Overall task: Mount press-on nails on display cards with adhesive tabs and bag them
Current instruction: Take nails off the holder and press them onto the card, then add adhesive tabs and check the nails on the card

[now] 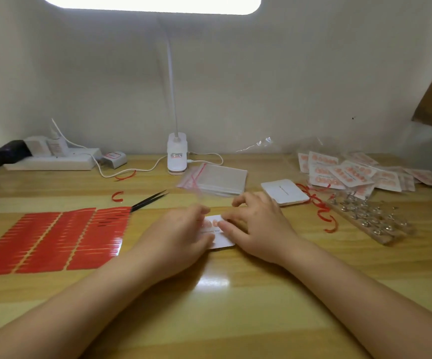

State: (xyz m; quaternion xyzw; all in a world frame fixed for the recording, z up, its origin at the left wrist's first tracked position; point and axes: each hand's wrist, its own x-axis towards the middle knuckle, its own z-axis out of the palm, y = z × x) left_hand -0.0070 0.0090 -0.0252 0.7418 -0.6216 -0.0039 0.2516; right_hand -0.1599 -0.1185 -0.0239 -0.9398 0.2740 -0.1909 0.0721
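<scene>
Display card, white with a few pink nails mounted at its far edge, lies flat on the bench between both hands. Left hand covers the card's left side, fingers curled onto it. Right hand rests on its right edge, fingertips pressing near the nails. Red adhesive tab sheets lie left, tweezers beyond, zip bags farther back.

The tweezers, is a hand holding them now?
No, the tweezers lie alone on the table, while both hands work on the white card.
</scene>
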